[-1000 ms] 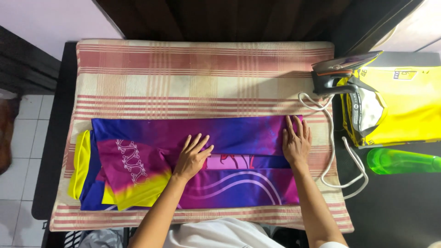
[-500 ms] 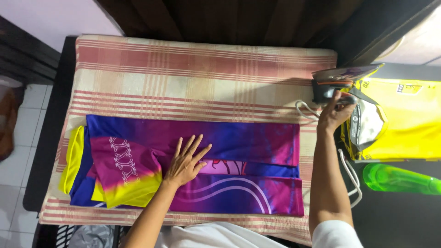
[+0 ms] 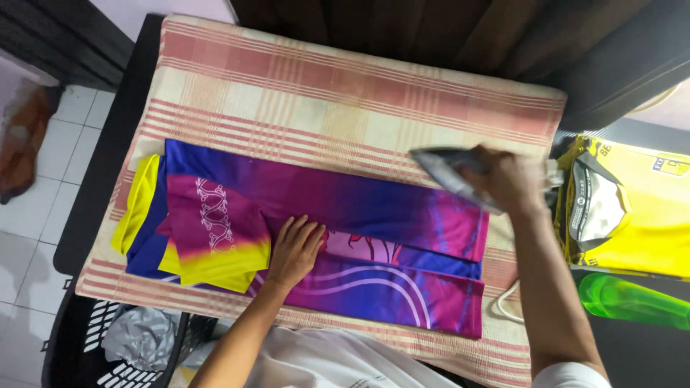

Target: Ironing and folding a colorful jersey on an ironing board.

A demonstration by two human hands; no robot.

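A folded purple, blue and yellow jersey [image 3: 374, 208] lies on a red-and-cream striped cloth [image 3: 323, 93] spread over a dark table. My left hand [image 3: 296, 248] rests flat on the jersey's middle, fingers spread. Gripped by its handle in my right hand [image 3: 507, 179], a grey clothes iron [image 3: 449, 172] hangs over the jersey's upper right edge, tip pointing left. The iron looks blurred. Part of its white cord [image 3: 507, 305] shows near the cloth's right edge.
A folded yellow shirt [image 3: 640, 215] lies to the right of the cloth, with a green bottle [image 3: 632, 302] below it. A dark laundry basket [image 3: 115, 345] with grey fabric stands at the lower left. White floor tiles [image 3: 29, 237] show on the left.
My right hand left the jersey, reached to the iron at the right and now carries it left over the jersey. My left hand stayed flat on the fabric.
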